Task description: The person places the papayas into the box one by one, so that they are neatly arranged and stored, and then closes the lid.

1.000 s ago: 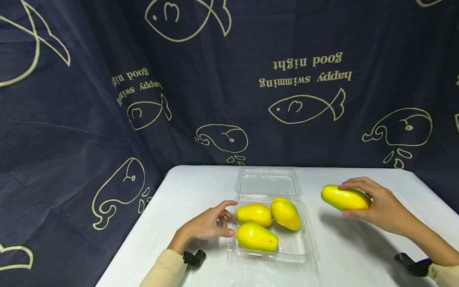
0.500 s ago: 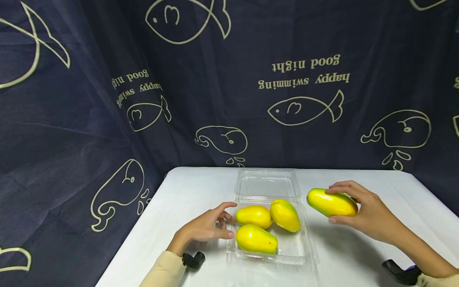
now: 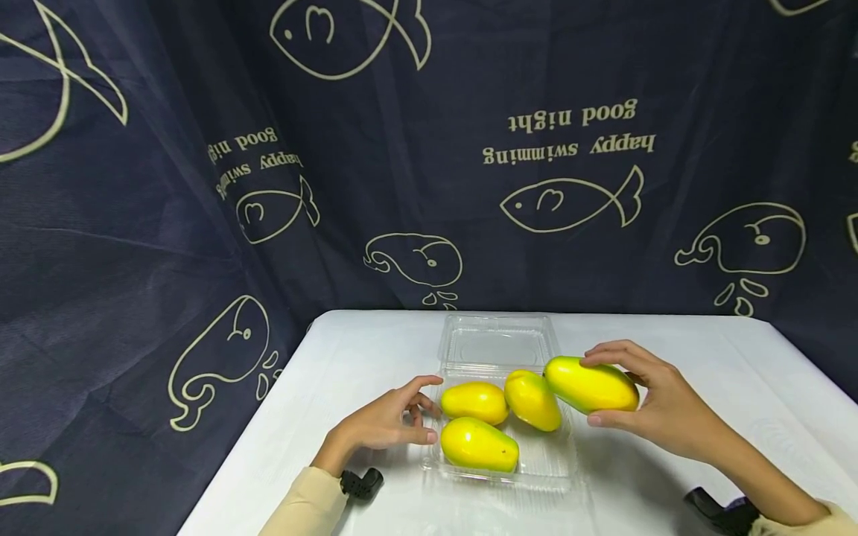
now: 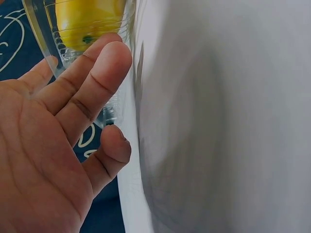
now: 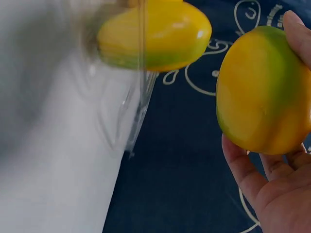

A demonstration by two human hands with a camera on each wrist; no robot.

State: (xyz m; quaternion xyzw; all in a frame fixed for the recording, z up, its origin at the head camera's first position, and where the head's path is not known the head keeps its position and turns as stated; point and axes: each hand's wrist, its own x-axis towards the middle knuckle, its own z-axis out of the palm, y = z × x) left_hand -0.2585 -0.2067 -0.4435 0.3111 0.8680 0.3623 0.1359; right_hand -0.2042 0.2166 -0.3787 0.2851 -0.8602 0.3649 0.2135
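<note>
My right hand (image 3: pixel 660 402) grips a yellow-green mango (image 3: pixel 588 385) between fingers and thumb, over the right side of a clear plastic box (image 3: pixel 546 461). In the right wrist view this held mango (image 5: pixel 265 92) hangs above the tabletop, apart from a mango (image 5: pixel 170 34) behind the box wall. Three mangoes lie in the box: one at the back left (image 3: pixel 474 403), one in front of it (image 3: pixel 479 444), and one at the back right (image 3: pixel 532 400). My left hand (image 3: pixel 382 423) is at the box's left side, fingers loosely bent, fingertips right at the wall, with nothing in its grasp.
The box's clear lid (image 3: pixel 499 342) lies folded back behind it. A white-covered table (image 3: pixel 375 342) bears everything. Dark cloth (image 3: pixel 402 179) with fish and whale drawings hangs behind and at the left. Black bands (image 3: pixel 362 484) sit on both wrists.
My right hand has carried its mango leftward from the table's right side to over the box's right edge. The left hand and the three mangoes in the box have stayed put.
</note>
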